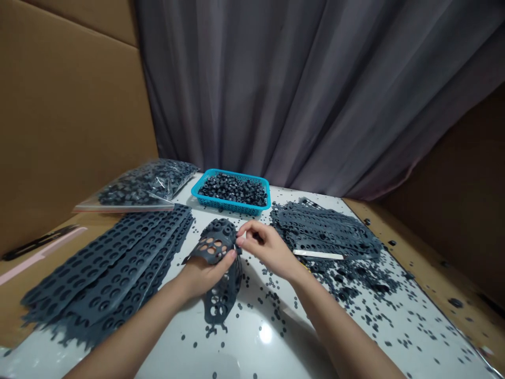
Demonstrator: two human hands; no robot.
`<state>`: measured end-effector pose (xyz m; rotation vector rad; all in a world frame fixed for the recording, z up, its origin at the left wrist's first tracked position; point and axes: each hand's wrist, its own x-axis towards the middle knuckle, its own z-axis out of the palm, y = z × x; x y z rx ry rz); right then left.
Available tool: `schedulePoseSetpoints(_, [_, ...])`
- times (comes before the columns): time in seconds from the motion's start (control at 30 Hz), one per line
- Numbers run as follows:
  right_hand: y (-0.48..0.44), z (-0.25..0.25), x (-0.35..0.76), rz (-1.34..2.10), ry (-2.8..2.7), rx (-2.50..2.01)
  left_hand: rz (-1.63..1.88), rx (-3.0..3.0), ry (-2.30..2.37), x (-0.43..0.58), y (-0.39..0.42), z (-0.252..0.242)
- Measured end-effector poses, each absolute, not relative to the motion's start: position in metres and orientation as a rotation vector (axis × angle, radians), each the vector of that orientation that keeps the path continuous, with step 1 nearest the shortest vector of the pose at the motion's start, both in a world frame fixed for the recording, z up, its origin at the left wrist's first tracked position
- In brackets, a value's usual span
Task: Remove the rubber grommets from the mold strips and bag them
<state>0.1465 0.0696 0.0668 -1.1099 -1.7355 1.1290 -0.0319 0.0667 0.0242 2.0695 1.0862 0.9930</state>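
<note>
grey rubber strip with many round holes is held up between both hands and bent in a curve above the white worktop. it is supported from below by the left hand, and the fingers of this hand are closed firmly on the strip. the right hand is placed at the upper edge, where its fingers are pinched together on the rubber; whether a small piece is caught between them cannot be told. for this soft material, steady support from the left hand seems important, so that the thin parts are not torn. small round rubber pieces are scattered around the hands, a blue plastic basket stands ahead, and stacks of strips are lying on the left.
</note>
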Motion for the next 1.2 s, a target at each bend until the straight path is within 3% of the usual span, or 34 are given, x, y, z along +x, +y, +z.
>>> schedulePoseSetpoints(0.13, [0.060, 0.076, 0.147, 0.673, -2.170, -1.176, 0.869, 2.218, 1.066, -0.035, 0.068, 0.023])
schedulePoseSetpoints(0.27, [0.059, 0.078, 0.150, 0.430, -2.374, -1.194, 0.804, 2.244, 0.992, -0.037, 0.067, 0.029])
schedulePoseSetpoints(0.63, [0.060, 0.077, 0.149, 0.346, -2.479, -0.974, 0.942, 1.534, 0.952, -0.040, 0.067, 0.028])
schedulePoseSetpoints(0.77, [0.059, 0.074, 0.147, 0.586, -2.384, -0.976, 0.922, 1.215, 0.945, -0.030, 0.067, 0.026])
schedulePoseSetpoints(1.0, [0.063, 0.053, 0.132, 1.520, -1.459, -0.763, 1.040, 0.762, 0.741, -0.020, 0.059, 0.028])
schedulePoseSetpoints(1.2, [0.059, 0.041, 0.120, 1.706, -1.040, -0.755, 1.047, 0.565, 0.677, -0.014, 0.056, 0.027])
